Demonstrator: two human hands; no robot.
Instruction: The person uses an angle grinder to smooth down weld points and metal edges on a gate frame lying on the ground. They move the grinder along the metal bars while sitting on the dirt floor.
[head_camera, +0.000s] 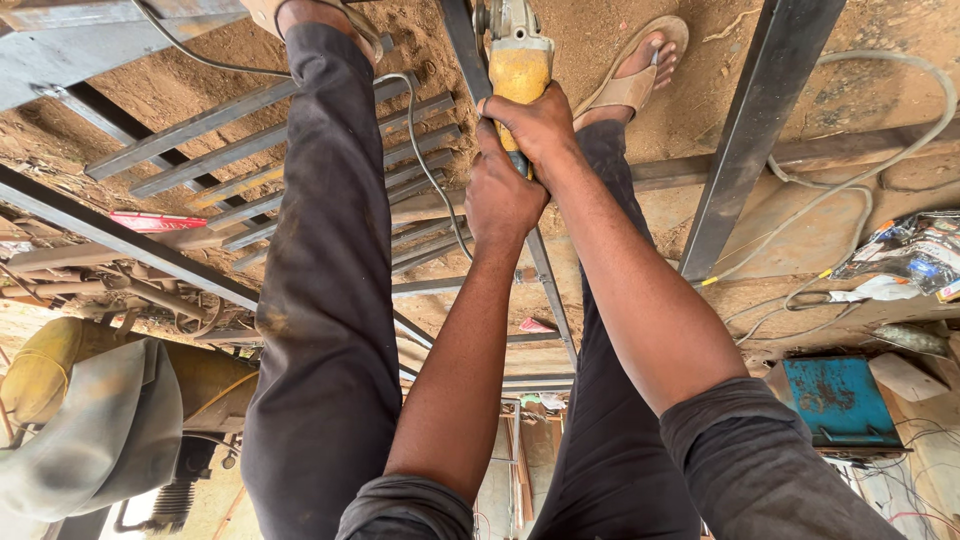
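A yellow angle grinder (518, 62) is gripped in both hands above a dark steel bar (548, 285) that runs between the person's legs. The right hand (538, 125) is closed around the grinder's body, and the left hand (500, 195) is clenched just behind it, on the tool's rear end. A grey cable (425, 160) trails from the tool across a welded grille of flat bars (240, 165) lying on the earth floor. A blue metal box (835, 398) sits near the floor's right edge.
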